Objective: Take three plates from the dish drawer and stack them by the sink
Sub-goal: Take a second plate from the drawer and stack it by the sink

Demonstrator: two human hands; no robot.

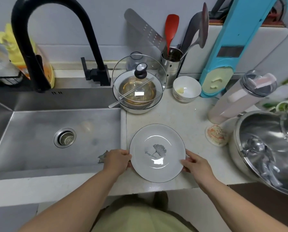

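Note:
A white plate (157,153) with a thin dark rim and a grey leaf print sits on the pale counter (181,118), just right of the steel sink (56,134). My left hand (117,160) grips its left edge, thumb on the rim. My right hand (196,165) grips its right edge the same way. Whether other plates lie beneath it I cannot tell. The dish drawer is out of view.
Behind the plate stands a white bowl with a glass bowl and lid (138,91), a small white bowl (186,88) and a utensil holder (170,67). A large steel pot (267,151) fills the right side. A black faucet (39,47) arches over the sink.

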